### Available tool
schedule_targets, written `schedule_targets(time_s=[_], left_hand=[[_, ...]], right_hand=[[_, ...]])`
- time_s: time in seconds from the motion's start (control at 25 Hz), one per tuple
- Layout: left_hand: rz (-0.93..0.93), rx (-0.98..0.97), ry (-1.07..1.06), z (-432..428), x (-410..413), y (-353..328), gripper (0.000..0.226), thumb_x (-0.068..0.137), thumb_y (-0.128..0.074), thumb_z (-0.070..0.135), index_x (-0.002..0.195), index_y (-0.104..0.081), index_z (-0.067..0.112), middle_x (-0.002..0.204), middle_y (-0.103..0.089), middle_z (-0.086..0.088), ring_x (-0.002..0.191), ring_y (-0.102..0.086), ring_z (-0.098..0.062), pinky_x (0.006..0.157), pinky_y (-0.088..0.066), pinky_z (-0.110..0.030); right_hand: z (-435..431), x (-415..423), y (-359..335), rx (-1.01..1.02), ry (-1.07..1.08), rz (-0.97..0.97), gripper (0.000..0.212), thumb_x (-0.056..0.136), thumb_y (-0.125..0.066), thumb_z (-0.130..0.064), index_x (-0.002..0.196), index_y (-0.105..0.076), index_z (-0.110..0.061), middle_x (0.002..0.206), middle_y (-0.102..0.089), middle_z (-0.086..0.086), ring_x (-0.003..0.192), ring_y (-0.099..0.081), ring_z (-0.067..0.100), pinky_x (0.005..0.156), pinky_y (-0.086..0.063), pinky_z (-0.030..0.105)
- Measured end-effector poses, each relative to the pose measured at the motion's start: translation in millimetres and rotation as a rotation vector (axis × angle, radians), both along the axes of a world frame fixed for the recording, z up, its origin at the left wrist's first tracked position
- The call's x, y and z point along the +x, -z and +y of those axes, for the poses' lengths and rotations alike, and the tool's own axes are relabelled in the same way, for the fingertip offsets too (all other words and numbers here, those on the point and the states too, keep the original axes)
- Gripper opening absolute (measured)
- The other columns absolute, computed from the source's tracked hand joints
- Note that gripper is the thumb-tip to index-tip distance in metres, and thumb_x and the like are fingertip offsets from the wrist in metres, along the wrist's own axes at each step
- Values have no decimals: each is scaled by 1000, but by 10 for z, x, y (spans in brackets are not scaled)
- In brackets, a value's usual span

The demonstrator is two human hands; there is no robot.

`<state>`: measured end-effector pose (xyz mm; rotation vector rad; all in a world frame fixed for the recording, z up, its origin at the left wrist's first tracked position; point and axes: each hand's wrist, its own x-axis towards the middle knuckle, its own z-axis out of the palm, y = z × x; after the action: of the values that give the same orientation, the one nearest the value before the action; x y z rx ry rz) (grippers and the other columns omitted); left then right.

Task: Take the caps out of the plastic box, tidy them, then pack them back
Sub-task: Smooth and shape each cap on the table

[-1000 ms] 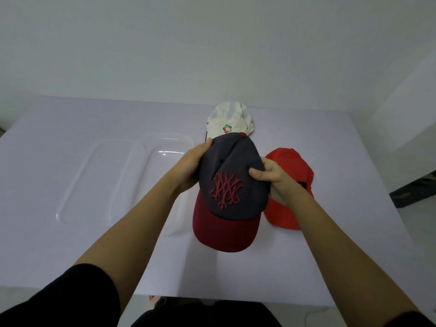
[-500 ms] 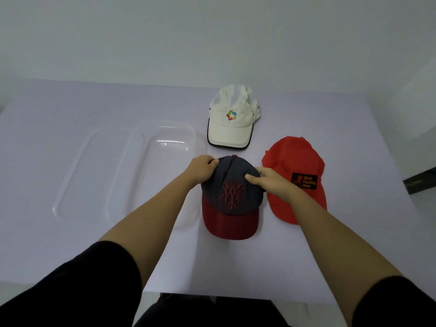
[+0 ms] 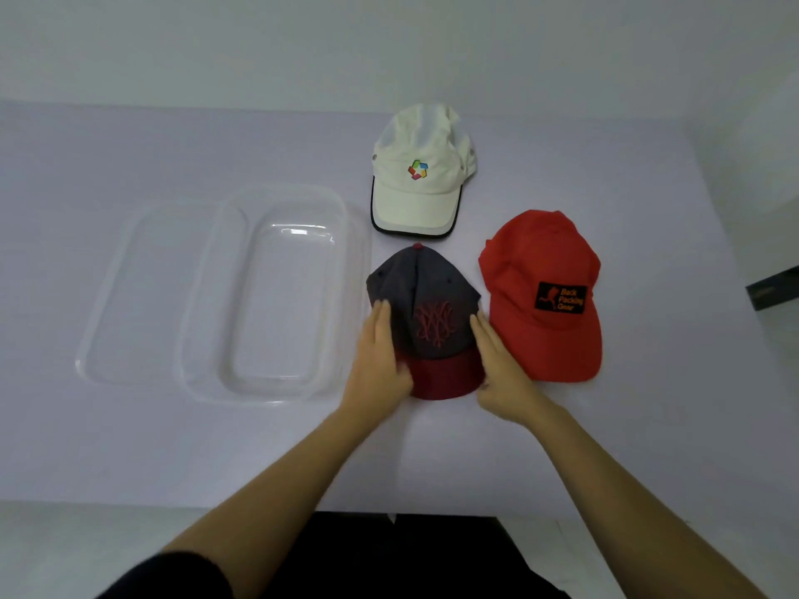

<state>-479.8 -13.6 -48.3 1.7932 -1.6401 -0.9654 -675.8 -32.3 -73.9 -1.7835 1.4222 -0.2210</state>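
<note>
A dark grey cap [image 3: 426, 296] with a maroon brim and a red stitched logo lies flat on the table, brim toward me. My left hand [image 3: 380, 361] rests flat against its left side and my right hand [image 3: 501, 369] against its right side, fingers stretched out and not gripping. A white cap [image 3: 421, 183] with a coloured logo lies just beyond it. A red cap [image 3: 544, 270] with a black patch lies to the right, close to my right hand. The clear plastic box [image 3: 276, 395] stands with nothing in it just left of the grey cap.
The box's clear lid [image 3: 108, 339] lies partly under or beside the box on its left. The table is pale lilac, its near edge [image 3: 173, 503] in front of me, and a white wall stands behind it.
The grey cap went down from mid-air onto the table between the box and the red cap. My hands let go of its crown and slid back along its sides toward the brim.
</note>
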Motion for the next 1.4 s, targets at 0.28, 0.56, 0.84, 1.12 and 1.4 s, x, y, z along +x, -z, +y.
schedule_targets(time_s=[0.28, 0.56, 0.84, 1.12, 1.4], left_hand=[[-291, 130, 130, 254, -35, 496, 87, 92, -53, 18, 141, 18, 7, 157, 7, -22, 146, 1, -37, 115, -21, -45], [-322, 78, 149, 177, 34, 499, 86, 92, -53, 12, 144, 16, 9, 156, -2, -26, 144, -15, -38, 112, -33, -47], [20, 50, 130, 125, 78, 548, 85, 94, -46, 18, 140, 25, 20, 156, 22, -8, 146, 13, -15, 118, -2, -25], [52, 125, 197, 164, 228, 523, 88, 91, -47, 8, 145, 21, 18, 157, 21, -5, 146, 10, -14, 119, -9, -31], [-88, 45, 283, 333, 301, 335, 101, 73, -46, -10, 142, 20, 24, 152, 31, 5, 147, 8, -18, 105, -40, -27]], right_hand=[[396, 389, 113, -155, 11, 190, 99, 78, -61, -1, 145, 10, -15, 156, 10, 17, 140, -24, 32, 104, -39, 34], [287, 589, 283, -242, 152, 276, 94, 62, -72, 8, 140, -19, 4, 142, -33, 35, 97, -67, 35, 67, -58, 33], [273, 704, 273, -83, 218, -72, 89, 90, -49, -6, 140, 23, -20, 156, 15, 12, 142, -8, 17, 113, -30, 42], [336, 711, 304, -78, 149, -10, 90, 91, -47, -10, 135, 29, -27, 157, 14, 7, 146, 3, 18, 118, 2, 39], [415, 293, 137, -164, 119, 49, 98, 73, -46, 12, 144, 13, -21, 153, 23, 0, 143, 15, 14, 119, -1, 36]])
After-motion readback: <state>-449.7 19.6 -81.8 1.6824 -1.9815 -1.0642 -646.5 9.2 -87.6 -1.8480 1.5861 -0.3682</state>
